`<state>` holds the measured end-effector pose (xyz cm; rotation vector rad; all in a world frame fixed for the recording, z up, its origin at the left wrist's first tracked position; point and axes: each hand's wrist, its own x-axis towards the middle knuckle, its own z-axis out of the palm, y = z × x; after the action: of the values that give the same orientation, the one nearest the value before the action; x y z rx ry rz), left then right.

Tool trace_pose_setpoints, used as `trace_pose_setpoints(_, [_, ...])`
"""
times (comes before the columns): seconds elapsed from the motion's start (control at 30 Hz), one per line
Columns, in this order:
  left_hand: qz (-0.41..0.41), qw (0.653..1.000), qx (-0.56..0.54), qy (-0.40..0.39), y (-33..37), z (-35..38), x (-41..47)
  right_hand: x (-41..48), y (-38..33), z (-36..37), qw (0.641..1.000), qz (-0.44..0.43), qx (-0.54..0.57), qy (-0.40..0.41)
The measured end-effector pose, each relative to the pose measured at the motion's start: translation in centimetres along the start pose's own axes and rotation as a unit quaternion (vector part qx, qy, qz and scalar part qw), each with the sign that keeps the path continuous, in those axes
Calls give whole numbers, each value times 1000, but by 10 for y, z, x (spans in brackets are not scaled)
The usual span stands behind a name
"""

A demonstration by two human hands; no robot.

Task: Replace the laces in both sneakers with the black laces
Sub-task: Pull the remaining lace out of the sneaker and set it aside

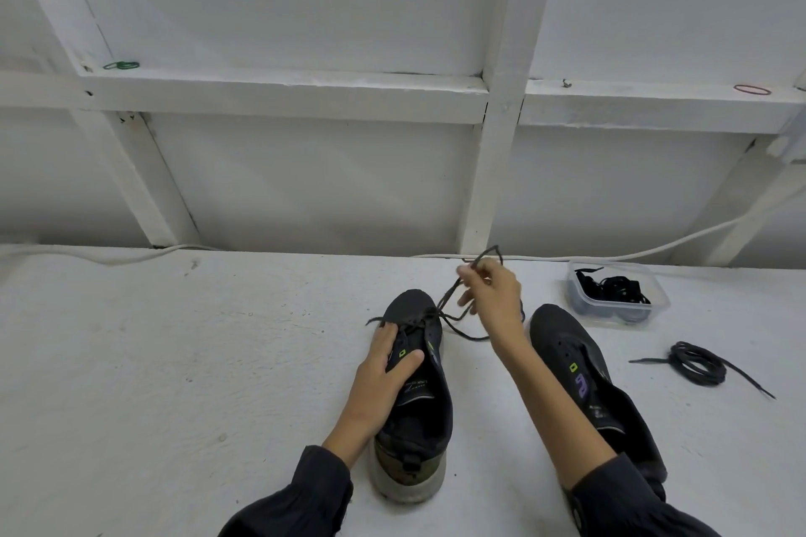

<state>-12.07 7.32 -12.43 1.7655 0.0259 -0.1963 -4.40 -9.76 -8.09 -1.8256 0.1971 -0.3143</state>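
A person sits at a white table (174, 362), seen from above through a head camera, with both arms in dark sleeves reaching forward. Two dark sneakers lie on the table, toes pointing away from the person. The left sneaker (414, 397) is the landmark here. The left hand (388, 366) lies flat on its tongue and eyelets, fingers spread, pressing it down rather than gripping it. A dark lace (453, 318) runs from the front eyelets of this sneaker up and to the right. The right hand (493, 296), raised above and to the right of the sneaker's toe, pinches that lace between thumb and fingertips, with a loop of it standing above the fingers. The right sneaker (580, 366) lies just to the right of the left one, partly under the right forearm; its eyelets show no lace. Farther right, a coiled black lace (698, 364) lies loose on the table. Beyond it, a clear plastic tub (617, 296) holds more black laces. A white cable (654, 251) runs along the table's far edge.
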Motion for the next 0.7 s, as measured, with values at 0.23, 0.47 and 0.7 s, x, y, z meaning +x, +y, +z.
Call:
trace_pose_setpoints(0.23, [4, 1000, 2, 0, -2, 0, 1, -12, 4, 3, 998, 48, 14, -46])
trace_pose_setpoints(0.47, [15, 1000, 1, 6, -2, 1, 3, -19, 21, 13, 993, 28, -74, -93])
trace_pose_setpoints(0.7, [0, 1000, -9, 3, -6, 0, 4, -9, 3, 1, 998, 29, 59, 16])
